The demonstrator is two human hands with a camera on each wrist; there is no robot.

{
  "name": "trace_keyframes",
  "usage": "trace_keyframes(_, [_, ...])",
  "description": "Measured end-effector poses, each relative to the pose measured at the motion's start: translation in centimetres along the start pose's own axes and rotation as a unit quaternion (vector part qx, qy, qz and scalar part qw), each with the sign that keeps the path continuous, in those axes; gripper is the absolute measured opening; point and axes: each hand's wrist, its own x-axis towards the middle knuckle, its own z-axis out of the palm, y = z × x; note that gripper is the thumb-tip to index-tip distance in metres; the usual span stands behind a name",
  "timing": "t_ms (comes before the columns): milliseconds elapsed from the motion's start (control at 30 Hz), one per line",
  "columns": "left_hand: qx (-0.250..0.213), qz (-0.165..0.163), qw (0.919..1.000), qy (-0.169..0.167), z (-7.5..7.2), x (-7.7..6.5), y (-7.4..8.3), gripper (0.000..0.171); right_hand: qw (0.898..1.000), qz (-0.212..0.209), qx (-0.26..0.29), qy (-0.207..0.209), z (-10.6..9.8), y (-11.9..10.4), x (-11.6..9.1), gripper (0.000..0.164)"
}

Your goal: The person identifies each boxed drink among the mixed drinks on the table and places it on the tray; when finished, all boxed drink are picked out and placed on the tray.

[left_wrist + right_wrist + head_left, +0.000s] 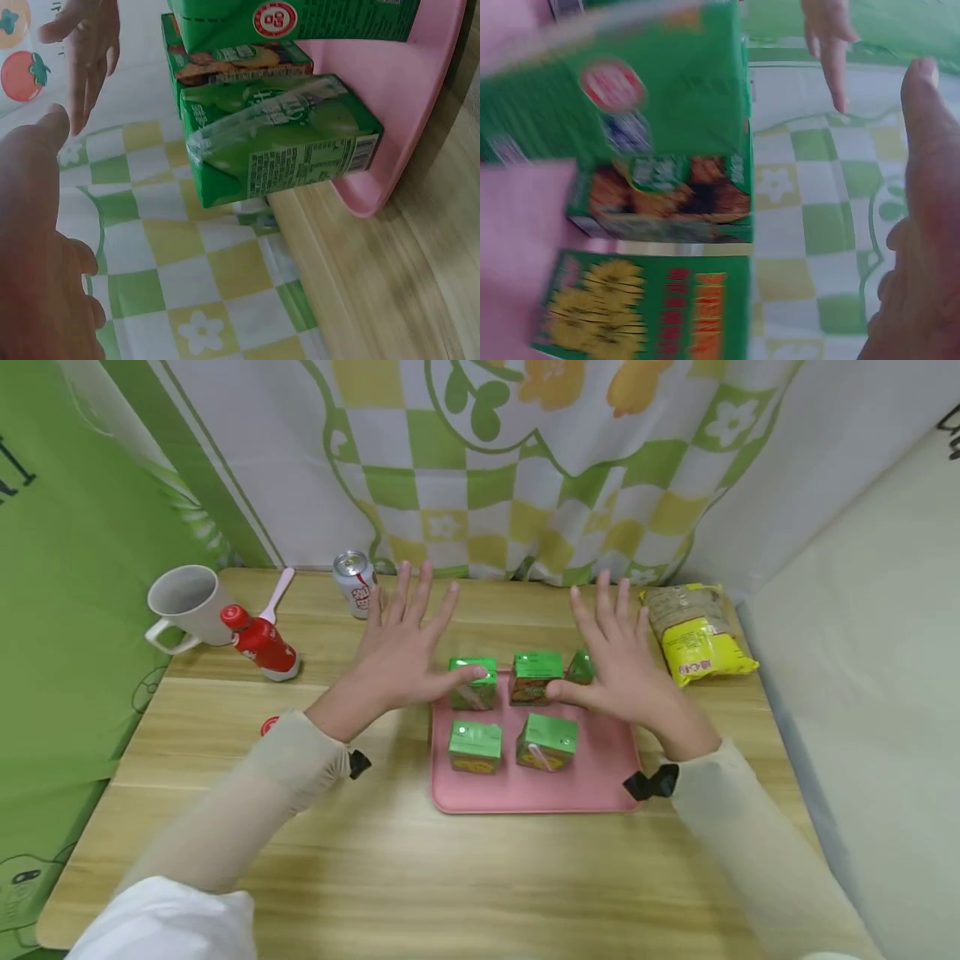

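Several green drink cartons stand on a pink tray point(607, 777). Two of them, a front left carton point(476, 747) and a front right carton point(547, 743), are in the nearer row. Above the back left carton point(472, 693) my left hand point(401, 660) is spread, its thumb overlapping the carton's top in the head view. My right hand point(626, 672), also spread, partly covers the back right carton point(580, 667); its thumb tip is by the back middle carton point(536, 677). Neither hand grips anything. A clear-wrapped straw shows on one carton point(277, 142) in the left wrist view.
To the left are a grey mug point(187, 602), a red bottle point(262, 643), a pink spoon point(279, 593) and a silver can point(355, 583). A yellow snack bag point(697, 631) lies at the back right. A patterned curtain point(487, 485) hangs behind the wooden table point(375, 877).
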Motion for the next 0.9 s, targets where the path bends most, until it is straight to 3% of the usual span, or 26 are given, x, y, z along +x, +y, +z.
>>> trace_keyframes(100, [0.006, -0.008, 1.0, 0.001, 0.5, 0.2, -0.2, 0.114, 0.997, 0.003, -0.031, -0.071, -0.7, -0.4, 2.1, 0.121])
trace_keyframes(200, [0.015, 0.0, 0.9999, -0.005, 0.4, 0.1, -0.1, 0.113, 0.994, 0.002, -0.043, -0.101, -0.7, -0.8, 3.0, 0.123])
trace_keyframes(433, [0.022, 0.01, 0.9994, -0.023, 0.4, -0.1, -0.1, 0.113, 0.992, 0.002, -0.056, -0.116, -0.1, -0.8, 3.4, 0.123])
trace_keyframes(900, [0.03, 0.025, 0.999, -0.021, 0.4, -0.2, 0.1, 0.116, 0.992, 0.006, -0.062, -0.113, 0.1, -0.8, 3.0, 0.122])
